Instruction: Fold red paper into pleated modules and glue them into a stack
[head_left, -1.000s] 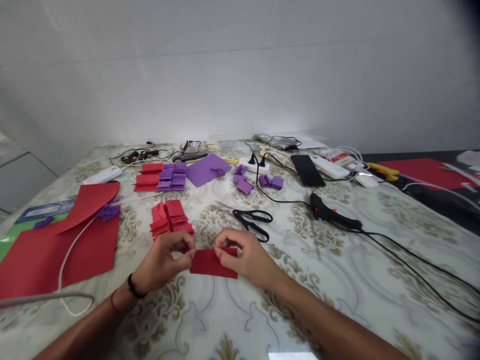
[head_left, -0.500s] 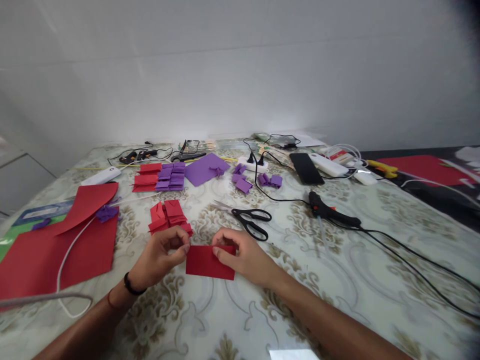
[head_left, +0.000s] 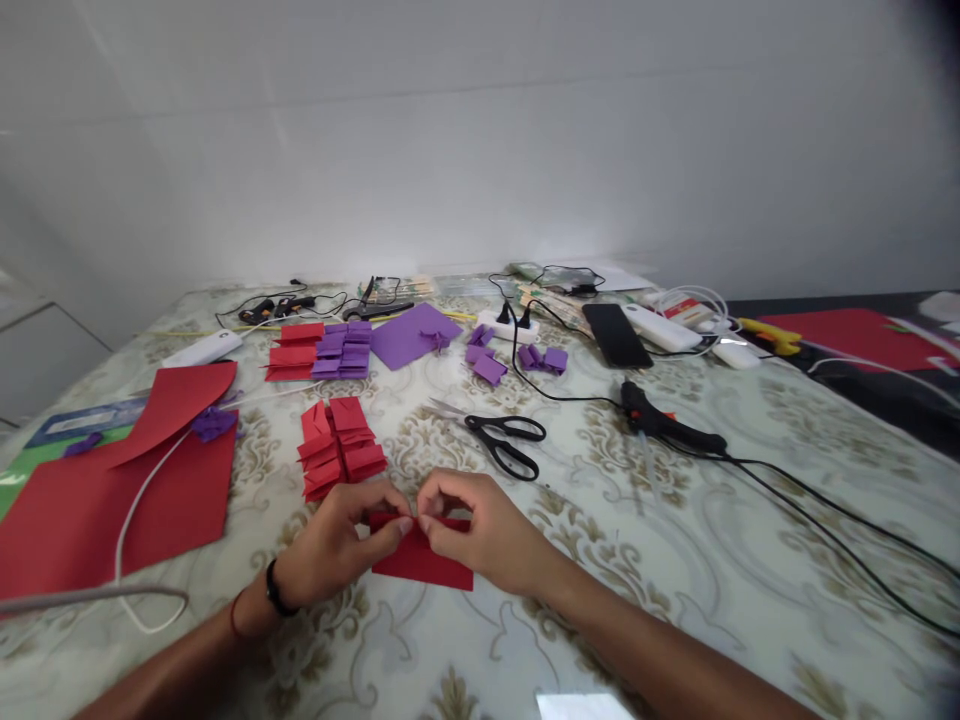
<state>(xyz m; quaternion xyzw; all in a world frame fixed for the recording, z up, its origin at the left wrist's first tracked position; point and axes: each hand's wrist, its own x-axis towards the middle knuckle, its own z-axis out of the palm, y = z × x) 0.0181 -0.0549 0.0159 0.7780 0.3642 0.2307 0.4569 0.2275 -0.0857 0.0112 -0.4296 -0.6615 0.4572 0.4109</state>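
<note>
Between my hands is a small rectangle of red paper (head_left: 424, 563), low in the middle of the head view. My left hand (head_left: 352, 535) pinches its upper edge near the centre with thumb and forefinger. Close beside it, my right hand (head_left: 469, 525) pinches the same edge, the fingertips of both hands nearly touching. The fingers cover part of that upper edge. Just beyond my left hand lies a cluster of folded red paper pieces (head_left: 341, 445). Black-handled scissors (head_left: 499, 440) rest past my right hand, blades pointing left.
A black glue gun (head_left: 667, 425) with its cord lies on the right. Large red sheets (head_left: 172, 500) and a white cable are at left. Farther back sit folded purple pieces (head_left: 341, 350), a purple sheet (head_left: 412, 335), a power strip (head_left: 491, 325) and a black phone (head_left: 616, 337).
Both hands have come together at the middle of the paper's upper edge. The paper has moved slightly toward me, uncovering more of the folded red pieces.
</note>
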